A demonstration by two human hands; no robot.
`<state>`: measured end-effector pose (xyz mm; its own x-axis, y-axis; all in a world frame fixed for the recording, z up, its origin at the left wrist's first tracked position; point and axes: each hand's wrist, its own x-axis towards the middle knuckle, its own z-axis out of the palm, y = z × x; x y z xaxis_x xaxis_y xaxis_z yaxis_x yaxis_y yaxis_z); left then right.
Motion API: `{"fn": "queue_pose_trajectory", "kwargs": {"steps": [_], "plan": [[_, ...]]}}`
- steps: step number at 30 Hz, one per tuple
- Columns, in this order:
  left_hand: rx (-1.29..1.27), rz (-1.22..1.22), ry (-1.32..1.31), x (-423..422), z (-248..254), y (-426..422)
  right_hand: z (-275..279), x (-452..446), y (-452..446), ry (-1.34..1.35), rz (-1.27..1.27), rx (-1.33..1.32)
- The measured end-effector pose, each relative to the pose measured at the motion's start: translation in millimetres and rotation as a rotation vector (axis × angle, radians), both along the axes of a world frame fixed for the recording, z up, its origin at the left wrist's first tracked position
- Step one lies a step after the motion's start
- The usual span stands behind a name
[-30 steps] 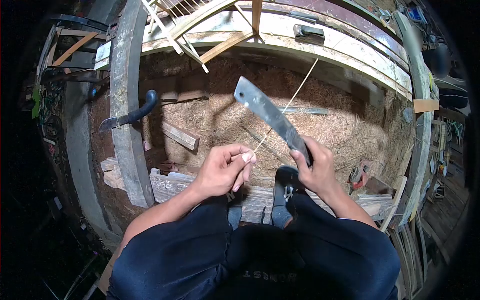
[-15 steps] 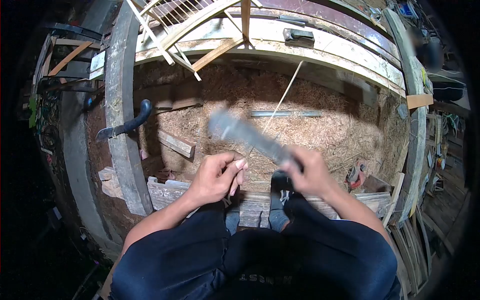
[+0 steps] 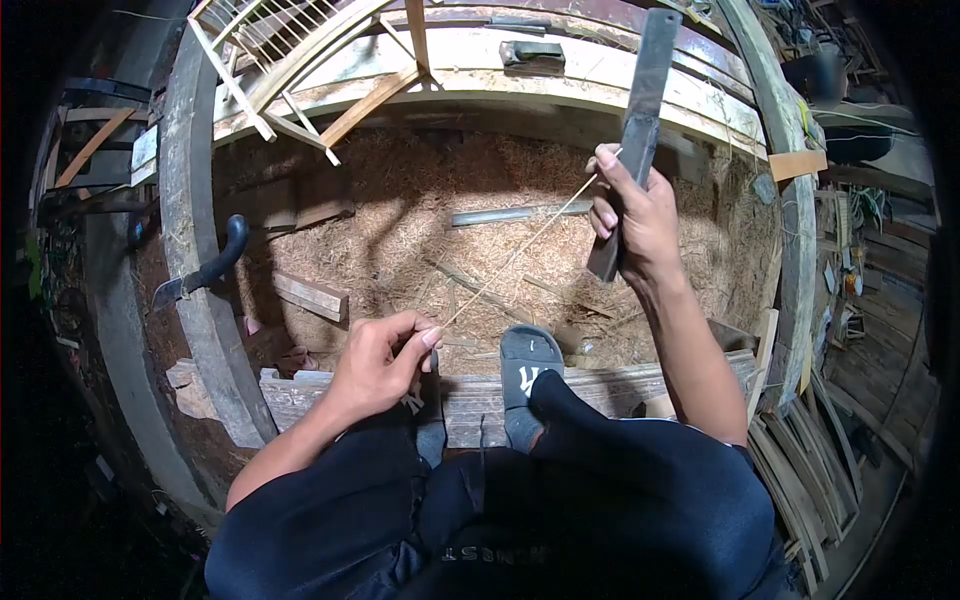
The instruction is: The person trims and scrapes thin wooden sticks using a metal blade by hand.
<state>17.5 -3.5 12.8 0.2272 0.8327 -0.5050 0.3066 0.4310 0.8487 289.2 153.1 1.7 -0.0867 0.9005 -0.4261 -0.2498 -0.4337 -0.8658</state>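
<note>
A thin light strip (image 3: 515, 256) runs slantwise between my two hands. My left hand (image 3: 383, 362) pinches its lower end between thumb and fingers, above my left knee. At the upper right, my right hand (image 3: 636, 208) is wrapped round a large flat blade (image 3: 648, 95), which stands nearly upright with its broad end pointing away from me. The strip's far end meets the thumb and fingers of that same hand. Wood shavings (image 3: 480, 200) cover the ground below the strip.
A slatted wooden frame (image 3: 285, 75) leans over the pale plank (image 3: 465, 85) at the back, where a dark block-shaped tool (image 3: 532, 57) lies. On the left beam (image 3: 190, 180) rests a curved-handled knife (image 3: 215, 262). My sandalled foot (image 3: 527, 375) is on the near timber (image 3: 465, 405).
My right hand has moved up and away from my left, swinging the blade from slanted left to nearly upright, and now touches the strip's far end. The view has shifted to the right.
</note>
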Motion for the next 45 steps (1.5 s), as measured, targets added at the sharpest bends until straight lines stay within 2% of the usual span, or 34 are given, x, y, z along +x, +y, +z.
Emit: {"fn": "queue_pose_trajectory", "kwargs": {"steps": [7, 13, 14, 15, 18, 21, 25, 27, 29, 31, 34, 36, 39, 41, 43, 45], "plan": [[0.011, -0.039, 0.113, -3, 1, 3, 1, -7, -1, -0.053, -0.07, 0.044], [-0.049, -0.008, 0.064, 3, 9, 11, 3, -17, -17, -0.036, 0.0, 0.017], [0.089, 0.03, 0.022, 3, -4, 7, 4, -19, -20, -0.029, 0.017, 0.012], [0.087, 0.036, 0.028, 4, -3, 7, 5, -21, -22, -0.021, 0.034, 0.008], [-0.133, 0.143, -0.317, 8, -4, 11, 8, -28, -28, -0.018, 0.09, 0.016], [-0.207, 0.185, -0.398, 5, -1, 17, 9, -34, -32, -0.045, 0.125, 0.044], [-0.213, 0.28, -0.456, 4, -7, 14, 1, -40, -51, -0.191, 0.092, 0.214], [-0.193, 0.317, -0.495, 4, -7, 16, -9, -41, -73, -0.166, 0.163, 0.248], [-0.208, 0.347, -0.51, 5, -5, 18, -27, -42, -92, -0.273, 0.332, 0.348], [-0.226, 0.375, -0.53, 6, -5, 17, -24, -45, -103, -0.481, 0.497, 0.382], [-0.191, 0.435, -0.526, 6, -9, 12, -14, -50, -105, -0.494, 0.611, 0.477], [-0.167, 0.433, -0.515, 6, -11, 9, -7, -52, -103, -0.527, 0.73, 0.652], [-0.189, 0.413, -0.502, 3, -10, 10, -9, -50, -101, -0.585, 0.816, 0.659], [-0.223, 0.437, -0.494, 1, -10, 11, -14, -51, -102, -0.533, 0.73, 0.598], [-0.22, 0.432, -0.535, -1, -7, 8, -16, -49, -101, -0.576, 0.717, 0.695], [-0.263, 0.391, -0.459, -1, -7, 5, -8, -48, -100, -0.606, 0.739, 0.723]]}}
